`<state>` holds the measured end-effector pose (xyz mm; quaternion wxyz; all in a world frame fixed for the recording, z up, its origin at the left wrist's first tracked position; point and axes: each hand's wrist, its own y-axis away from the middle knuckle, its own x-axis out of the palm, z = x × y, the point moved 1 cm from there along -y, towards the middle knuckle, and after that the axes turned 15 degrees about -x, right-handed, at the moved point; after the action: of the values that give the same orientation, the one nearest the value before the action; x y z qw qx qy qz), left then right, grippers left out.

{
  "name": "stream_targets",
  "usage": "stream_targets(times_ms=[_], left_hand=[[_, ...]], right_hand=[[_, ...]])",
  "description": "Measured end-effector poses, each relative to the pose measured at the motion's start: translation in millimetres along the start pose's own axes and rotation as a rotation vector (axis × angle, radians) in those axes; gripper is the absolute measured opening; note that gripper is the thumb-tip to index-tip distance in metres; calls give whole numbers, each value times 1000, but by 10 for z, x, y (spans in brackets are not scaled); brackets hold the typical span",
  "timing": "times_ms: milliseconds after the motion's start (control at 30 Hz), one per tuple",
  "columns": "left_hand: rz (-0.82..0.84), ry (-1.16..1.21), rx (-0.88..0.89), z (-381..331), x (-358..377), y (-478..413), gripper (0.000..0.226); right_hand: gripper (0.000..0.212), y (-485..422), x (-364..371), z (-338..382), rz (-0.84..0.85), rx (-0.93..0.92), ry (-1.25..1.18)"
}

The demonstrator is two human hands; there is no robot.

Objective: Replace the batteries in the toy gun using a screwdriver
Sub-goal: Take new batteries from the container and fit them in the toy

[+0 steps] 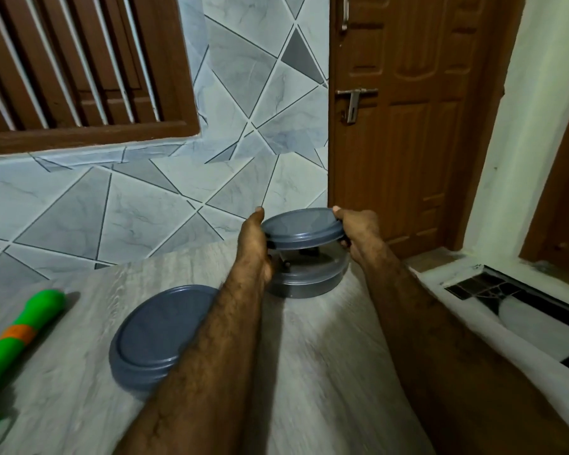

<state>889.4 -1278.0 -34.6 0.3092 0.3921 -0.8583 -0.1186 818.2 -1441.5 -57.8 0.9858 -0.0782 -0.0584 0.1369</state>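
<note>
A green toy gun [17, 336] with an orange band lies at the table's left edge, far from both hands. At the far side of the table stands a round grey container [304, 284] with dark items inside that I cannot make out. Its grey lid [303, 228] hovers just above it, tilted. My left hand [255, 244] grips the lid's left rim and my right hand [357, 233] grips its right rim. No screwdriver or batteries are plainly visible.
A second round grey lidded container [155, 336] sits on the wooden table [309, 372] under my left forearm. A tiled wall rises behind the table, a brown door [408, 126] stands to the right, and the table's right edge drops to a ledge.
</note>
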Motion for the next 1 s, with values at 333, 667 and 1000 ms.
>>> stream_targets(times_ms=[333, 667, 1000], left_hand=[[-503, -605, 97, 73, -42, -87, 46], [-470, -449, 71, 85, -245, -320, 47], [-420, -379, 79, 68, -388, -464, 25]], right_hand=[[47, 6, -57, -404, -15, 13, 311], [56, 29, -65, -368, 24, -64, 433], [42, 62, -46, -332, 75, -17, 442]])
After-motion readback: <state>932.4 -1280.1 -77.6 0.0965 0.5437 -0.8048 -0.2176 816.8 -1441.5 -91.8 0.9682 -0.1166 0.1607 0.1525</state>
